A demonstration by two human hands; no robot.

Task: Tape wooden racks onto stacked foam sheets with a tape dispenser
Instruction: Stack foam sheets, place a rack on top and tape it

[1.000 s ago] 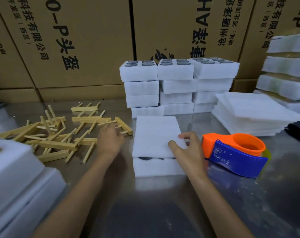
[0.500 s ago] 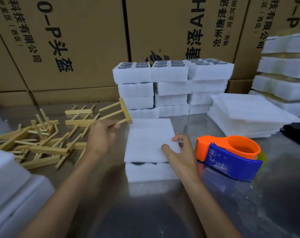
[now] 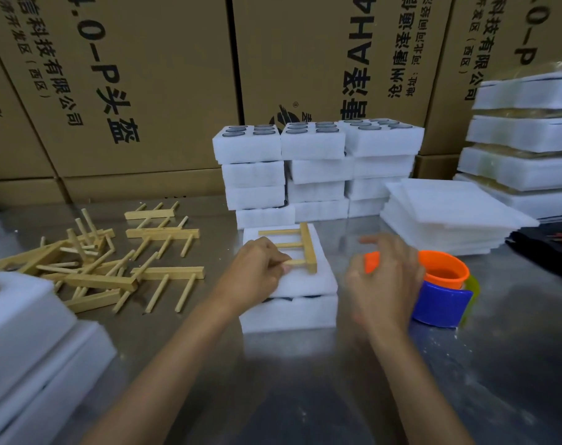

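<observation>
Here, my left hand (image 3: 260, 268) pinches wooden rack (image 3: 294, 248) flat onto foam stack (image 3: 305, 284) — steadied for taping; right hand (image 3: 382, 277) blurred, grip unclear — nearing tape dispenser (image 3: 443, 290).

A steel table (image 3: 305, 380) bears loose wooden racks (image 3: 112, 271), foam stacks (image 3: 289, 313) and a tape dispenser (image 3: 443, 293)

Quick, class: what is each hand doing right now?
Left hand: pinching a wooden rack on the foam stack.
Right hand: blurred over the tape dispenser; grip cannot be told.
</observation>
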